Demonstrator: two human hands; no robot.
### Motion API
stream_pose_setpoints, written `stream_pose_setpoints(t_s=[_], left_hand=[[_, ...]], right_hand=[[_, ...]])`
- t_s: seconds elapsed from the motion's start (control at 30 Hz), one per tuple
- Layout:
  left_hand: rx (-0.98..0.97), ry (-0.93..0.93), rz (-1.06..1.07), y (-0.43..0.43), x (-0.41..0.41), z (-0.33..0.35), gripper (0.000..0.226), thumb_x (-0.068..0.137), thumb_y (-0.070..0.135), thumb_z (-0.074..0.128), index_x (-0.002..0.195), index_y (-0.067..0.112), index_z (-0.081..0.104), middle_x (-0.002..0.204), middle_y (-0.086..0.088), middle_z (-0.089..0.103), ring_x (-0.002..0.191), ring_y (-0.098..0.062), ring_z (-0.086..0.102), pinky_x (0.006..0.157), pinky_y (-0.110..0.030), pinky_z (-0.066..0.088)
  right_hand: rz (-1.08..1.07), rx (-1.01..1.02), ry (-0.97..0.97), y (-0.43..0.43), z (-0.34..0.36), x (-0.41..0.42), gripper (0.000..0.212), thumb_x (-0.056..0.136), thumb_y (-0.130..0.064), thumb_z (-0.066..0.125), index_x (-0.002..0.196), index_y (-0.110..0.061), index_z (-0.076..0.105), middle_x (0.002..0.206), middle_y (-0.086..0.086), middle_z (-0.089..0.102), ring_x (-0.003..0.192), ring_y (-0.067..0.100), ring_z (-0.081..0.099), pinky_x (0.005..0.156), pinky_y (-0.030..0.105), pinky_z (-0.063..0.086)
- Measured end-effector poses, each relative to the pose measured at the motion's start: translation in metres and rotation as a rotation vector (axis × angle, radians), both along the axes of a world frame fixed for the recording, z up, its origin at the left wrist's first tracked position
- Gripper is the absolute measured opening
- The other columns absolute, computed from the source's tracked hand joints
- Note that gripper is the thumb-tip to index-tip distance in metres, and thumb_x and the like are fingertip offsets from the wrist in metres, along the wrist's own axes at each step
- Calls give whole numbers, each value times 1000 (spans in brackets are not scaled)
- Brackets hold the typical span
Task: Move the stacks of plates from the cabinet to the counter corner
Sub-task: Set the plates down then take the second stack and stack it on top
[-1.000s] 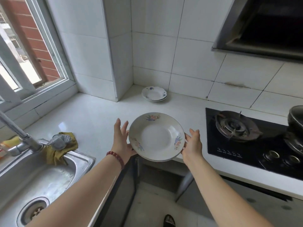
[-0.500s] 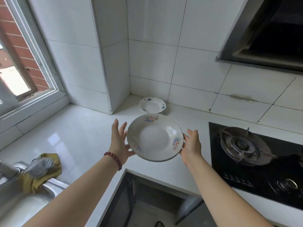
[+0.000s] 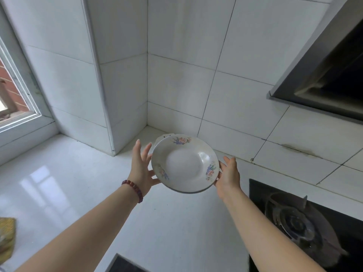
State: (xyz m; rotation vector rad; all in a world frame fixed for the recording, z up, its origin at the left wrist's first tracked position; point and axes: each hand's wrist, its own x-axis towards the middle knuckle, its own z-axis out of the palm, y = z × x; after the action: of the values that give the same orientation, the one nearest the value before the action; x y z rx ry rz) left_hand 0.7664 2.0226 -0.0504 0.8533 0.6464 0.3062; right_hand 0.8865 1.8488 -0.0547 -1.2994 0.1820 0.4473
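Note:
I hold a small stack of white plates with flower prints (image 3: 184, 163) between both hands, above the white counter (image 3: 82, 193) and just in front of its back corner. My left hand (image 3: 141, 165) supports the stack's left rim from below, fingers spread upward. My right hand (image 3: 228, 174) cups the right rim. Behind the held stack, only the rim of another plate stack (image 3: 164, 136) shows in the corner; the rest is hidden.
A black gas hob (image 3: 302, 222) with a burner lies to the right. A range hood (image 3: 324, 75) hangs at upper right. A window (image 3: 13, 99) is at left, a yellow cloth (image 3: 6, 238) at the left edge, and a dark cabinet opening (image 3: 123, 265) below.
Both hands have carried the plates forward toward the corner, so they now cover most of the stack there. The view has tilted up; the sink and tap are out of sight.

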Motion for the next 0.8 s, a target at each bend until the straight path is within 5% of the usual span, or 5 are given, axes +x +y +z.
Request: stream_pose_setpoints(t_s=[0.37,0.47,0.67,0.8], left_hand=[[58,23,-32,37,65,-2,68,74,77,31,134,46,39,148,9,34,113,-33,50,72,-46,50],[61,43,-31,49,83,-7,69,74,78,31,135,46,37,152,10,28,114,-34,48,76,-47,49],[95,77,-47,76,127,-22,69,75,78,31,136,46,36,151,7,30,108,-32,50,73,-45,49],[108,121,-31,91,160,-33,67,78,75,28,138,43,35,153,3,27,130,-35,37,91,-50,39]], right_hand=[[-42,16,69,38,-6,65,53,96,-44,24,143,-21,31,140,7,49,96,23,55,82,37,43],[-43,-7,91,52,-11,84,50,95,-42,27,136,-16,42,120,7,59,79,15,59,74,36,46],[-62,-34,119,80,-31,126,49,96,-41,27,119,-6,52,101,-8,59,79,10,58,78,35,48],[-93,-104,106,94,-45,157,49,97,-43,25,127,-13,50,102,1,64,64,10,56,60,28,44]])
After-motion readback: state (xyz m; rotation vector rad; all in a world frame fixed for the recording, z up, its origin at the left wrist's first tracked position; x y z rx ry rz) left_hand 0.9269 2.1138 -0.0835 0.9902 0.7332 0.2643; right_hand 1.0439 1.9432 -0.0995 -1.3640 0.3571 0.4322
